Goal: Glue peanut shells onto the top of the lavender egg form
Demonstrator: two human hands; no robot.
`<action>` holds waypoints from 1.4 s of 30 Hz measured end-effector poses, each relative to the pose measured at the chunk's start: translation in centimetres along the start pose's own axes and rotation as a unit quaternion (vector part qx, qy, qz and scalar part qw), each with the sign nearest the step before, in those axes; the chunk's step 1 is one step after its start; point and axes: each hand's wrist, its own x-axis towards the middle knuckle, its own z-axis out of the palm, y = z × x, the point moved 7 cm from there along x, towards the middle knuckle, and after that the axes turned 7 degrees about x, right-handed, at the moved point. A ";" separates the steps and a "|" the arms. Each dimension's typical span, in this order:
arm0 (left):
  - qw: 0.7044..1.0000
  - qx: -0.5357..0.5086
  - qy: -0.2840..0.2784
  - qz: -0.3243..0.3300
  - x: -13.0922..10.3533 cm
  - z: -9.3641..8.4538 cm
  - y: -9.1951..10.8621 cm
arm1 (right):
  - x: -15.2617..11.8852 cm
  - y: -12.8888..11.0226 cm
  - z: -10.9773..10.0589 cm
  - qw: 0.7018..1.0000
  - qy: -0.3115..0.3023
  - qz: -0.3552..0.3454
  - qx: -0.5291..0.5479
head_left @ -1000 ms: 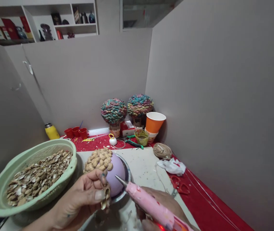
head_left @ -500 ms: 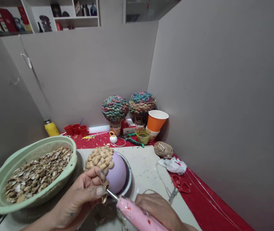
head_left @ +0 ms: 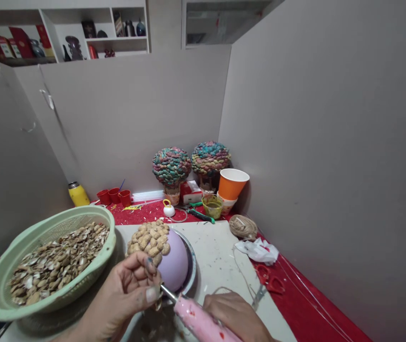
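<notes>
My left hand pinches a peanut shell between thumb and fingers, and most of the shell is hidden behind them. Against the shell rests the metal nozzle of a pink hot glue gun. Its body is gripped by my right hand, whose fingertips are out of sight. Just beyond both hands, a lilac balloon sits in a round metal bowl. Peanut shells cover the balloon's upper left part.
At left stands a green colander full of peanut shells. Scissors, twine and a plastic bag lie at right. Pliers, an orange paper cup and two coloured ball-topped trees are at the back.
The view has tilted up a little, so the scene sits lower. The peanut shell has turned in my left hand and shows less. My right hand keeps its grip on the glue gun.
</notes>
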 end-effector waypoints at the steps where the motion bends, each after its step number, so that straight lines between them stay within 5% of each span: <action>1: 1.000 0.004 0.007 0.002 0.0 -0.1 0.0 | -0.1 0.0 0.0 1.000 -0.004 0.001 -0.001; 19: 0.997 0.042 0.046 0.035 0.0 -0.9 0.1 | -2.1 1.5 0.9 0.999 -0.044 0.019 -0.001; 28: 0.995 0.049 0.070 0.049 -0.3 -0.8 0.3 | -1.4 1.1 1.0 0.994 -0.068 0.010 -0.087; 42: 0.998 0.029 0.049 0.031 -0.2 -0.7 0.2 | -1.1 0.3 0.6 0.986 -0.062 -0.021 -0.154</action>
